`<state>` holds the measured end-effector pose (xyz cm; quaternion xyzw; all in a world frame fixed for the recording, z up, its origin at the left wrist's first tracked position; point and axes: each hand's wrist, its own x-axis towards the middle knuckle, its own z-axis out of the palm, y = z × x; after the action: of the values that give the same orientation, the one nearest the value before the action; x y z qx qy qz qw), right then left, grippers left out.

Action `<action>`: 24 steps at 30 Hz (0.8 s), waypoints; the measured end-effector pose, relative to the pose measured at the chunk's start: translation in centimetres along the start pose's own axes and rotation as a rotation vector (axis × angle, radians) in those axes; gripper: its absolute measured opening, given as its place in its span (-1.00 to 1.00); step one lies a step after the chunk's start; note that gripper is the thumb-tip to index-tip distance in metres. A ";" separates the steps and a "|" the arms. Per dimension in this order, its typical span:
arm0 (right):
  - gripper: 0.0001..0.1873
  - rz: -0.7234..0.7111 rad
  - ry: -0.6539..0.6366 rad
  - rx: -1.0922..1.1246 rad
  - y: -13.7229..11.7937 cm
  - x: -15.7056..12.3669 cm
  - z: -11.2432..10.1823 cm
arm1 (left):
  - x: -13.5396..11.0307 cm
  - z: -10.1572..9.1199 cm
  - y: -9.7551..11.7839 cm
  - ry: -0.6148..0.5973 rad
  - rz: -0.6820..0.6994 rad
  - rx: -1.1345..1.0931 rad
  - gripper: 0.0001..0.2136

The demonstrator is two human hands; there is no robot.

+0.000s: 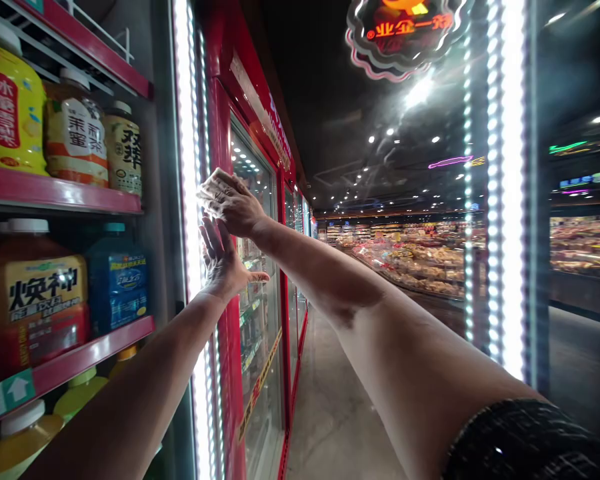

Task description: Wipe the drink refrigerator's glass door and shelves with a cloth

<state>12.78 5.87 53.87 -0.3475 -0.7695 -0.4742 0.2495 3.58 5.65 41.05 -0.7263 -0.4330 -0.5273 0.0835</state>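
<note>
My right hand (237, 205) reaches across from the right and presses a pale cloth (214, 181) against the bright upright light strip (184, 87) at the edge of the open drinks fridge. The fingers lie over the cloth, partly hiding it. Just below, my left hand (225, 265) has its fingers apart and its palm toward the same strip, with the thumb stretched out to the right. Nothing shows in it. Whether its fingertips touch the strip is hard to tell because of the glare.
Fridge shelves (60, 190) with bottled drinks (77, 130) stand close on the left. Red-framed glass doors (260, 300) line the aisle ahead. A glass panel with another light strip (513, 167) is on the right. Grey floor (325, 400) runs between them, and a food display (405, 257) lies beyond.
</note>
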 end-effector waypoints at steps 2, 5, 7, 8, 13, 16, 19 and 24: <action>-0.43 -0.060 -0.028 -0.004 0.1 0.5 -0.1 | 0.1 0.1 -0.1 0.011 0.016 -0.020 0.62; -0.43 0.017 0.008 -0.060 0.2 1.0 -0.1 | 0.2 0.2 -0.4 0.004 0.038 -0.019 0.60; -0.46 0.091 0.039 -0.095 0.2 1.2 0.0 | 0.2 0.2 -0.7 -0.015 0.042 0.006 0.56; -0.46 0.095 0.039 -0.102 0.2 1.2 0.0 | 0.2 0.2 -0.8 -0.025 0.043 0.023 0.53; -0.37 0.010 0.042 -0.033 1.2 0.2 -0.6 | 0.3 -0.2 -0.8 -0.055 0.059 0.127 0.43; -0.32 0.146 0.098 0.019 2.0 -0.4 -1.1 | 0.4 -0.5 -0.4 -0.049 0.058 0.198 0.45; -0.32 0.176 0.127 0.010 2.2 -1.0 -1.3 | 0.7 -0.7 0.0 -0.020 0.099 0.267 0.46; -0.25 0.130 0.097 0.053 2.5 -1.8 -1.6 | 1.1 -0.8 -0.1 0.007 0.194 0.284 0.49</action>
<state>15.95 4.60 54.64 -0.3667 -0.7444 -0.4529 0.3260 3.07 5.82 42.26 -0.7438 -0.4307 -0.4527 0.2374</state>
